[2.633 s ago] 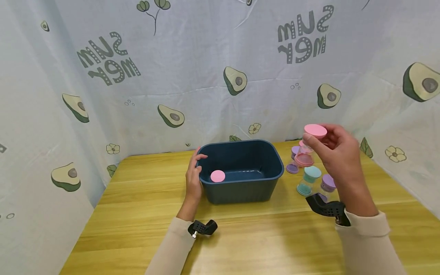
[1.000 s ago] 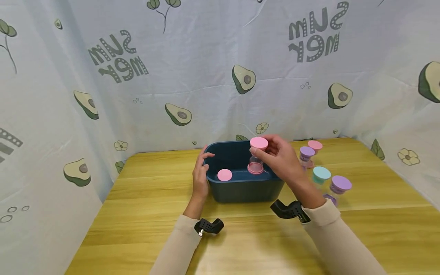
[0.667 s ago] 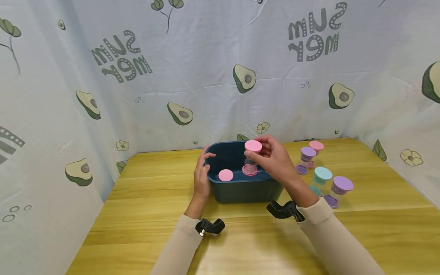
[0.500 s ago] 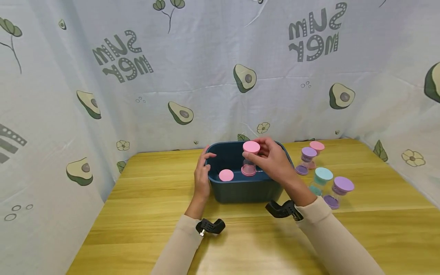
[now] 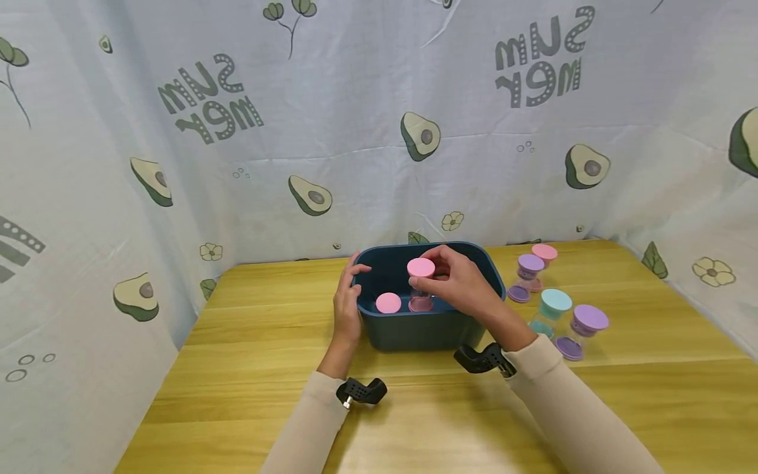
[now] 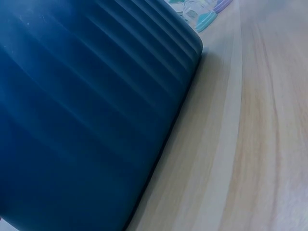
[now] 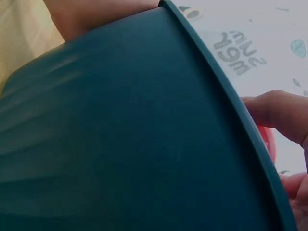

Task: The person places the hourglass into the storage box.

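Note:
My right hand (image 5: 464, 286) pinches a pink-capped sand timer (image 5: 421, 268) by its top, thumb in front. The timer is upright inside the dark blue bin (image 5: 426, 332), its lower end just behind the front rim. To its left in the bin shows the round pink cap of another sand timer (image 5: 388, 303); the bin wall hides the rest. My left hand (image 5: 346, 309) grips the bin's left end, fingers and thumb at the rim. In the right wrist view, the bin wall (image 7: 120, 130) covers much of the frame, with my right fingers (image 7: 279, 113) beyond its rim.
Right of the bin stand several more sand timers: a purple one (image 5: 530, 264) and a pink one (image 5: 544, 252) at the back, a turquoise one (image 5: 555, 301) and another purple one (image 5: 589, 319) nearer. A printed curtain (image 5: 355, 131) hangs behind the wooden table (image 5: 254, 329).
My right hand has carried the pink sand timer left from the group on the right, then lowered it into the bin beside the other pink cap. My left hand stays at the bin.

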A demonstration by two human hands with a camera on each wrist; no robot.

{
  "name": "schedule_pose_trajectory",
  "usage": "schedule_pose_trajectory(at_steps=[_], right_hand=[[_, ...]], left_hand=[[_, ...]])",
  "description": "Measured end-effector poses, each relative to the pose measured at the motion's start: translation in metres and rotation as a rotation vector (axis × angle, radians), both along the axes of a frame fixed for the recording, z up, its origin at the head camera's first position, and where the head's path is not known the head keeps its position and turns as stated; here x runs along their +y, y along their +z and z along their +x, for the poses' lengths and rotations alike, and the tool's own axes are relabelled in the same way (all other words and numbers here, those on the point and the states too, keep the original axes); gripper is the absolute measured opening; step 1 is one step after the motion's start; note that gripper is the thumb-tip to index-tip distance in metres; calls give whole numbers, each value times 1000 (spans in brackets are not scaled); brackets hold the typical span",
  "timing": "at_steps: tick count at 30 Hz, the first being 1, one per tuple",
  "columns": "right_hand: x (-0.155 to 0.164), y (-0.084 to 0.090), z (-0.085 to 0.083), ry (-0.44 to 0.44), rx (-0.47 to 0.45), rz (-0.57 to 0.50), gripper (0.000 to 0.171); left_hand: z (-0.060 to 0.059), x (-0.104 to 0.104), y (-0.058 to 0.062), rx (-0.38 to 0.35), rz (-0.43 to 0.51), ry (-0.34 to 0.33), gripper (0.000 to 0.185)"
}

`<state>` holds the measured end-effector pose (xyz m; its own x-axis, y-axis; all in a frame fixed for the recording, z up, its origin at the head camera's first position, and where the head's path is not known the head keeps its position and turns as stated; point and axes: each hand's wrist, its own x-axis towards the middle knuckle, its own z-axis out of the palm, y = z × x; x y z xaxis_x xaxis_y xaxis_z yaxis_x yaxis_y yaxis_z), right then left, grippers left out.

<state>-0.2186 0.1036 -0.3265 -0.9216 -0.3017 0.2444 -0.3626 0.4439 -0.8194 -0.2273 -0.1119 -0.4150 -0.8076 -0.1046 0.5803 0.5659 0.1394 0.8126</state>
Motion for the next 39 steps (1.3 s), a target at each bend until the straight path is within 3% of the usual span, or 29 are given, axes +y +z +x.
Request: schedule_pose_trajectory(at_steps=[11, 21, 31, 39], right_hand=[[6, 1, -4, 41, -34, 101, 48], [15, 4, -10, 90, 15, 175, 46], [11, 0, -16, 220, 51, 203, 39], [11, -2, -18, 232, 27, 293, 34]], left_hand=[[-3, -2, 0, 10, -2, -31, 42], [20, 6, 33, 2, -6, -34, 40], [17, 1, 33, -18, -21, -29, 40], [15, 2, 31, -27, -27, -32, 40]])
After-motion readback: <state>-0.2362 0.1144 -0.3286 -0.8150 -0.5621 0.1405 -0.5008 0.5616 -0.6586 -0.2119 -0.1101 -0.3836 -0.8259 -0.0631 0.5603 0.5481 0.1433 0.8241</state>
